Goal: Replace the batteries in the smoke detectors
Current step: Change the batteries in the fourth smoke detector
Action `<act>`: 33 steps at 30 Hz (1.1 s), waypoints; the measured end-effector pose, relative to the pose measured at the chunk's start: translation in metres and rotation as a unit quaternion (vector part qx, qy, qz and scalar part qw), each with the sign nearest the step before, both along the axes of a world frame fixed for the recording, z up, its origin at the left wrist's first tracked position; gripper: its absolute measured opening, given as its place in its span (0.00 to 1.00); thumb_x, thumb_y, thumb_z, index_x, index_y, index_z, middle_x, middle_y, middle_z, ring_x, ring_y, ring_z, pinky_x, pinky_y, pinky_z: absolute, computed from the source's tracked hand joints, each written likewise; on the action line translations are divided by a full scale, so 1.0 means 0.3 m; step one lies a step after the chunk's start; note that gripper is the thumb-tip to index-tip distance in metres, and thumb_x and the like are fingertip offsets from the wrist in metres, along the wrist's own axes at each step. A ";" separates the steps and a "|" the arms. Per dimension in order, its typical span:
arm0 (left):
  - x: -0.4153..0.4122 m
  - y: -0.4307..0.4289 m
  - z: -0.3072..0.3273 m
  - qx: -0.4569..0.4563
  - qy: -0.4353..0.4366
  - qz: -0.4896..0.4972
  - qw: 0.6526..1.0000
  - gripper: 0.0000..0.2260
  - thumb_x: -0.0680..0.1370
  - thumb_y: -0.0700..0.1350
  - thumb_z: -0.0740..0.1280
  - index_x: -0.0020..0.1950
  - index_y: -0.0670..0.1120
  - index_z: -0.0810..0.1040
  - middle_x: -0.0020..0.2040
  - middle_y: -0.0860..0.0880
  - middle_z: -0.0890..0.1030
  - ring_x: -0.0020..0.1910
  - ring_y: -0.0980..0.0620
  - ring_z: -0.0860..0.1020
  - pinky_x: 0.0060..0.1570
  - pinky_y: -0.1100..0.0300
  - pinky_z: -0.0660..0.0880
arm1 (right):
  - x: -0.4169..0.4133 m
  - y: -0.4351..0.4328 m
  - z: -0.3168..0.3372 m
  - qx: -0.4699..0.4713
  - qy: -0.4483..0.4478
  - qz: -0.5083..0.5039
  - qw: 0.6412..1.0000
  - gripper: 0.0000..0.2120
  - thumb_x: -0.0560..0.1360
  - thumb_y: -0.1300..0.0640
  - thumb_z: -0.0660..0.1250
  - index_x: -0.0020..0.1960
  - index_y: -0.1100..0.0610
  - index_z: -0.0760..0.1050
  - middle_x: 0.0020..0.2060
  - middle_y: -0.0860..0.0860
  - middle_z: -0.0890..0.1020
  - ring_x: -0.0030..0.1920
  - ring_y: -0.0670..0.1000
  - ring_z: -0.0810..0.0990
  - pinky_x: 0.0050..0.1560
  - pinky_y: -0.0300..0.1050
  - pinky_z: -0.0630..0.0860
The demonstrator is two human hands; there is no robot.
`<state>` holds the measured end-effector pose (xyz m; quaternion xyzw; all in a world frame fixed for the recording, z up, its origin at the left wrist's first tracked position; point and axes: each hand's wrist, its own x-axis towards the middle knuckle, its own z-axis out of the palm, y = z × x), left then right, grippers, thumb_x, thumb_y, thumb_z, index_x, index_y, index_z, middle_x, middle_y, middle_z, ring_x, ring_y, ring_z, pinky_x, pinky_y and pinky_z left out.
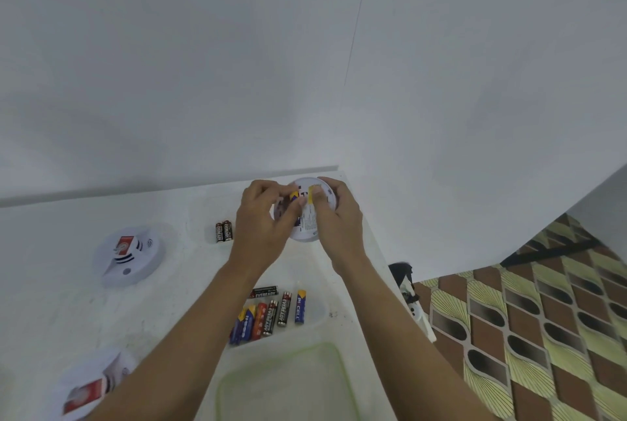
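Observation:
I hold a round white smoke detector [326, 193] above the white counter, its back side with a label facing me. My right hand [336, 217] grips its right rim, thumb pressed on the label. My left hand [263, 220] pinches a blue and yellow battery [293, 196] at the detector's battery slot. Two black batteries [224, 231] lie side by side just left of my left hand. A second detector [129, 254] with a red button lies at the left. A third detector [91, 386] lies at the bottom left, partly behind my left arm.
Several loose batteries [271, 313] lie in a clear lid near the front. A clear container with a green rim [288, 383] sits below them. The white counter [68, 312] meets a white wall. At the right is a drop to a patterned floor [543, 336].

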<state>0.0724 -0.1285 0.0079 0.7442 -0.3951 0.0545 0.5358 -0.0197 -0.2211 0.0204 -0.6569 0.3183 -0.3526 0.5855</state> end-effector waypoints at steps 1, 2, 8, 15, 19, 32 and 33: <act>-0.007 0.002 -0.007 -0.003 0.001 0.003 1.000 0.10 0.77 0.50 0.70 0.55 0.47 0.82 0.51 0.53 0.74 0.53 0.57 0.73 0.51 0.77 0.65 | 0.001 0.004 -0.001 0.006 -0.001 -0.002 1.000 0.09 0.82 0.53 0.64 0.60 0.52 0.77 0.49 0.43 0.83 0.46 0.37 0.82 0.44 0.33 0.77; -0.012 0.004 -0.012 -0.003 0.003 0.003 1.000 0.11 0.77 0.50 0.68 0.55 0.46 0.82 0.52 0.53 0.74 0.55 0.55 0.73 0.52 0.77 0.65 | 0.001 0.006 -0.004 0.012 0.001 -0.004 1.000 0.09 0.82 0.53 0.64 0.60 0.51 0.77 0.50 0.43 0.83 0.47 0.38 0.82 0.45 0.34 0.78; -0.040 0.013 -0.002 0.029 -0.053 -0.002 0.998 0.12 0.80 0.47 0.65 0.57 0.44 0.83 0.54 0.55 0.73 0.57 0.52 0.71 0.49 0.72 0.66 | -0.001 0.013 0.006 0.035 -0.015 -0.025 0.999 0.08 0.81 0.54 0.64 0.59 0.52 0.78 0.50 0.45 0.83 0.49 0.44 0.83 0.47 0.40 0.81; -0.019 0.051 0.037 0.105 -0.041 -0.080 0.990 0.15 0.82 0.51 0.60 0.61 0.47 0.82 0.53 0.56 0.77 0.53 0.58 0.72 0.51 0.77 0.64 | -0.016 0.009 0.010 0.034 -0.004 -0.029 0.999 0.08 0.82 0.53 0.64 0.59 0.51 0.78 0.50 0.45 0.83 0.49 0.44 0.83 0.44 0.37 0.78; 0.068 0.088 0.089 0.075 0.119 -0.058 0.988 0.09 0.81 0.46 0.64 0.54 0.52 0.84 0.49 0.57 0.84 0.48 0.63 0.80 0.50 0.67 0.72 | -0.047 0.001 0.010 0.036 0.017 -0.010 0.999 0.08 0.82 0.52 0.62 0.59 0.50 0.77 0.48 0.44 0.83 0.48 0.42 0.82 0.44 0.36 0.77; 0.262 0.018 0.029 0.510 0.025 0.042 0.859 0.19 0.66 0.49 0.80 0.32 0.42 0.72 0.30 0.47 0.75 0.29 0.50 0.74 0.28 0.61 0.68 | -0.100 0.009 0.009 0.028 0.005 -0.005 1.000 0.07 0.82 0.52 0.63 0.58 0.47 0.76 0.49 0.42 0.82 0.48 0.39 0.80 0.45 0.33 0.76; 0.260 0.015 0.024 0.514 0.022 0.040 0.857 0.16 0.66 0.47 0.79 0.33 0.42 0.73 0.31 0.46 0.76 0.30 0.49 0.75 0.29 0.61 0.69 | -0.102 0.009 0.009 0.030 0.004 -0.006 1.000 0.06 0.82 0.52 0.63 0.58 0.47 0.76 0.49 0.42 0.82 0.47 0.38 0.80 0.44 0.32 0.76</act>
